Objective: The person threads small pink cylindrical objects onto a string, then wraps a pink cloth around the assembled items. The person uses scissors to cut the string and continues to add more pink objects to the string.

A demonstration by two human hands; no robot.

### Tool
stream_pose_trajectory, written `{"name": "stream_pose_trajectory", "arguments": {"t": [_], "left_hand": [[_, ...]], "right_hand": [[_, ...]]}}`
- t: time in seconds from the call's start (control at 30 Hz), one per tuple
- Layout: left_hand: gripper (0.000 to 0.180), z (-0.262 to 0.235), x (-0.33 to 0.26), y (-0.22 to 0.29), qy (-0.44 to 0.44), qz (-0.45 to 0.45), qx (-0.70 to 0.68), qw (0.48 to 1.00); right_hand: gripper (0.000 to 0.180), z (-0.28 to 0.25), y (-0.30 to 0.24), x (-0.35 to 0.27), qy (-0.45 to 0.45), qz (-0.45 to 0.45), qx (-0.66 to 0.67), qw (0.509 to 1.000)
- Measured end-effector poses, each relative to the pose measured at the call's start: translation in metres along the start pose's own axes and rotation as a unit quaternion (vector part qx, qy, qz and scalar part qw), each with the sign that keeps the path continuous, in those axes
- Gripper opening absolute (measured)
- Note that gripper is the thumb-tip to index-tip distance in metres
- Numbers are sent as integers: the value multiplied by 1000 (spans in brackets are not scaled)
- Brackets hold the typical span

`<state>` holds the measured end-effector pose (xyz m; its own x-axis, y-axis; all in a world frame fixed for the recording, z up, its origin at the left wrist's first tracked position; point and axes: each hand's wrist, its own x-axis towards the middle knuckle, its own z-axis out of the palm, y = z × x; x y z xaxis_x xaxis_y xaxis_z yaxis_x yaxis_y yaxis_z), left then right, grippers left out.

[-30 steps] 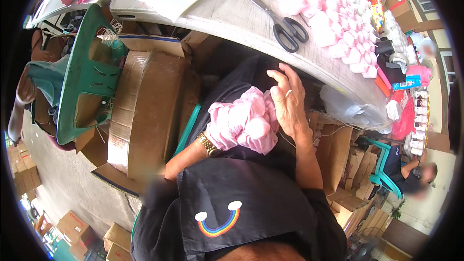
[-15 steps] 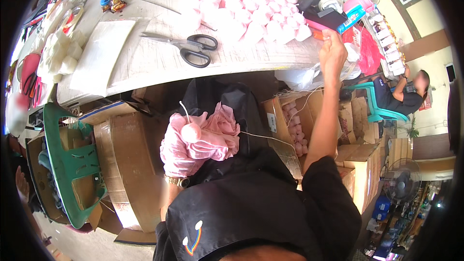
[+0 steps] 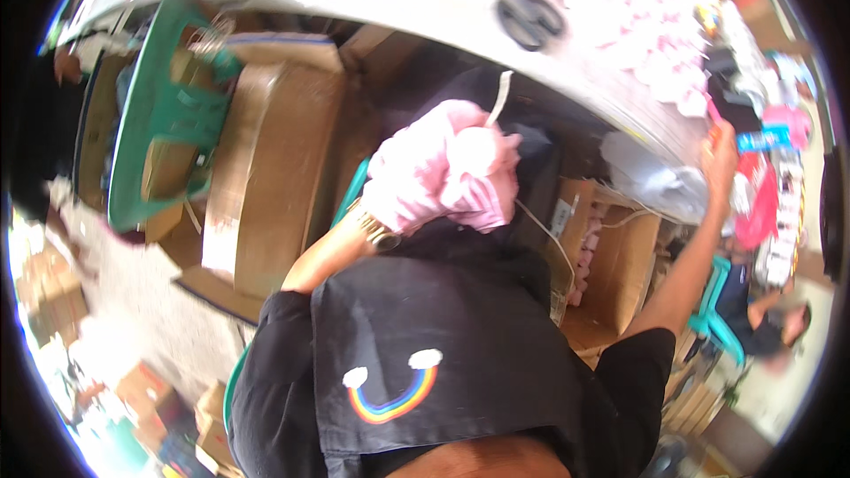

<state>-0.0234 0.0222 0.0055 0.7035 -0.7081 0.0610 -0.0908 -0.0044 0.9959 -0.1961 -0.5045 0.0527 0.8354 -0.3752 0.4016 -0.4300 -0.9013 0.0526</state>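
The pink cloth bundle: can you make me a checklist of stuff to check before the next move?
1. Pink cloth bundle up by the left hand: ok, it covers that hand just past the watch.
2. Left hand's grip: cannot tell, the cloth hides the fingers.
3. Pale strand tucked in: not ok, it sticks up from the bundle.
4. Right hand on the bundle: not ok, it is away at the table edge.
5. Right hand empty: cannot tell, it is blurred.
6. Scissors clear of both hands: ok, they lie apart on the table.
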Motion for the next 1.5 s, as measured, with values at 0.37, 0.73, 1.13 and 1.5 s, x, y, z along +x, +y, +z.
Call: {"name": "stream_pose_trajectory", "arguments": {"t": [0.37,0.73,1.13,1.5], "left_hand": [[13,8,4,3,17,-8,-152,988],[21,14,11,6,103,-35,-270,957],[31,5,11,12,116,-16,-356,927],[30,14,8,23,180,-14,-291,940]], "right_hand": [[28,-88,-152,-16,324,-31,95,941],[22,-88,-386,-82,-46,-231,260,936],[33,-84,-398,-79,-13,-249,222,943],[37,-83,-401,-86,-22,-233,205,950]]}}
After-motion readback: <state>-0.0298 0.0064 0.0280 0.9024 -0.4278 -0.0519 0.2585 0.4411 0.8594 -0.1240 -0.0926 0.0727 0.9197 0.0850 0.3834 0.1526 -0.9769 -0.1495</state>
